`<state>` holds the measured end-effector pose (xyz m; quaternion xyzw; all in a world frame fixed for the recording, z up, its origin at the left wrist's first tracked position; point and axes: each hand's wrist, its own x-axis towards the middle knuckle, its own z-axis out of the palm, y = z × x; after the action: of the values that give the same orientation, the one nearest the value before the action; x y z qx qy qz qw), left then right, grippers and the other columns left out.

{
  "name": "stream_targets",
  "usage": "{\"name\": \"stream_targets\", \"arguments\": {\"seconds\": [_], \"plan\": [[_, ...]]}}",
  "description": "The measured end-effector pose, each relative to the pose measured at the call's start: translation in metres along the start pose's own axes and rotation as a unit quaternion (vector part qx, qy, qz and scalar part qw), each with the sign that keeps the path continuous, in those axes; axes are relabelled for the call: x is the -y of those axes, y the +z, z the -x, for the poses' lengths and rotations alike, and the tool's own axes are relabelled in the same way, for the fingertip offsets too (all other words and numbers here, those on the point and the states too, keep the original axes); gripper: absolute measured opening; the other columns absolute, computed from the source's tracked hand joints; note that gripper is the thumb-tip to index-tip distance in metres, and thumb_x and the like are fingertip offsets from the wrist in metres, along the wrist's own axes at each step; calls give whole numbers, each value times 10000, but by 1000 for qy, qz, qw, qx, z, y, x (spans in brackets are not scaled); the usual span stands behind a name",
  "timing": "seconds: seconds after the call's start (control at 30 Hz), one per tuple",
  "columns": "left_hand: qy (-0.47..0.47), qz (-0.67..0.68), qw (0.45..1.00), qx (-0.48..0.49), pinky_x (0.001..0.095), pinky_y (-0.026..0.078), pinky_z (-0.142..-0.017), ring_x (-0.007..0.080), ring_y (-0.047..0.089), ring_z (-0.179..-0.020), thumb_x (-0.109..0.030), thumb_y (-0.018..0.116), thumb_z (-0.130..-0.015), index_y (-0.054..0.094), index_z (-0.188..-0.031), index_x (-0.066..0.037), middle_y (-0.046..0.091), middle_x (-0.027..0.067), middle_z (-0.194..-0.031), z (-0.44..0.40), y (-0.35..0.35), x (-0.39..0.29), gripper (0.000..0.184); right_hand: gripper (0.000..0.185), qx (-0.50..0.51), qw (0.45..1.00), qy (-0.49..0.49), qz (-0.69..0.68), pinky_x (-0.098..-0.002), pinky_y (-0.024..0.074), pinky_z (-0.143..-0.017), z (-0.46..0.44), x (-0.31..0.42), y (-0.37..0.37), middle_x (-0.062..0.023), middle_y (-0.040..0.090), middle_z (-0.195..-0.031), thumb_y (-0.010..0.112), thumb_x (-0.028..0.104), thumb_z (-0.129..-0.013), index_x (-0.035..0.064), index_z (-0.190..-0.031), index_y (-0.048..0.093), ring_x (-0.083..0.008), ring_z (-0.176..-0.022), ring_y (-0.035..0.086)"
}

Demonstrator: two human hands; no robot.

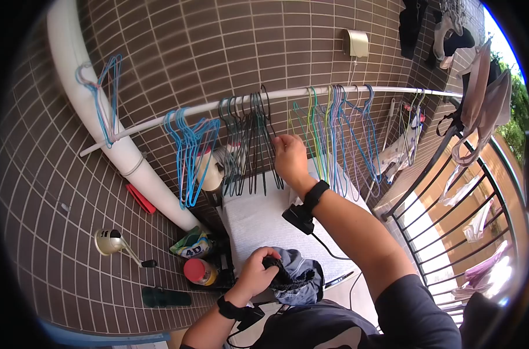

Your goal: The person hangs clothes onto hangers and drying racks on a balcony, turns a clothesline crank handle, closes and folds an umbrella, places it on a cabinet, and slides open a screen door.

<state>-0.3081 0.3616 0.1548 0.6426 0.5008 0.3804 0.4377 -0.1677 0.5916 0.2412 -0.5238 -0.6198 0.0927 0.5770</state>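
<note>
My right hand (291, 160) is raised to the hanging rail, its fingers pinched on a dark clothes hanger (269, 119) at the right end of a bunch of dark hangers (241, 145). That hanger's hook is still at the rail (287, 93). Lower down, my left hand (257, 273) is closed on a bunched grey-blue garment (302, 274) with a black part near the fingers. The garment's full shape is hidden in its folds. Each wrist wears a black strap with a small device.
Blue hangers (189, 148) hang left of the dark ones, mixed coloured hangers (334, 134) to the right. Below the rail is a surface under a white cloth (258, 221). A red-lidded jar (200, 271) stands lower left. At right are a railing (444, 244) and hanging bras (479, 99).
</note>
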Motion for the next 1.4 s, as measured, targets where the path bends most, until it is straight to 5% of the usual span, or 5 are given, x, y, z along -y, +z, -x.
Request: {"name": "stream_targets", "arguments": {"seconds": [0.27, 0.63, 1.1, 1.23, 1.4], "plan": [[44, 38, 998, 30, 240, 445, -816, 106, 550, -869, 37, 578, -766, 587, -974, -10, 595, 29, -910, -25, 23, -20, 213, 280, 109, 983, 120, -80, -421, 472, -694, 36, 25, -86, -188, 640, -799, 562, 244, -977, -2, -1111, 572, -322, -768, 638], [-17, 105, 971, 215, 239, 468, -748, 121, 552, -822, 81, 520, -826, 561, -1084, -19, 572, 32, -930, -26, 52, -65, 280, 427, 218, 957, 162, -105, -388, 348, -500, 183, 19, -253, -112, 411, -555, 632, 298, -950, -9, -693, 483, -245, -503, 366], [52, 101, 892, 438, 226, 448, -737, 89, 529, -805, 88, 506, -721, 537, -1004, -21, 543, 33, -921, 43, 229, -219, 305, 204, -139, 990, 31, 19, -452, 431, -651, 307, 56, -484, -185, 544, -795, 501, 149, -1007, -16, -899, 552, -402, -754, 537], [31, 143, 867, 476, 197, 446, -706, 64, 526, -785, 89, 508, -765, 538, -1026, -22, 534, 19, -921, 69, 307, -252, 286, 224, -225, 960, 166, 0, -366, 474, -681, 358, 83, -559, -114, 578, -863, 480, 202, -1038, 2, -1064, 579, -235, -757, 577], [128, 103, 860, 483, 202, 424, -659, 53, 484, -757, 47, 520, -797, 551, -1022, -21, 523, 17, -920, 92, 409, -265, 237, 303, -344, 914, 60, -207, -260, 255, -511, 408, 92, -632, 27, 381, -630, 435, 316, -1056, 66, -908, 521, -80, -532, 268]]}}
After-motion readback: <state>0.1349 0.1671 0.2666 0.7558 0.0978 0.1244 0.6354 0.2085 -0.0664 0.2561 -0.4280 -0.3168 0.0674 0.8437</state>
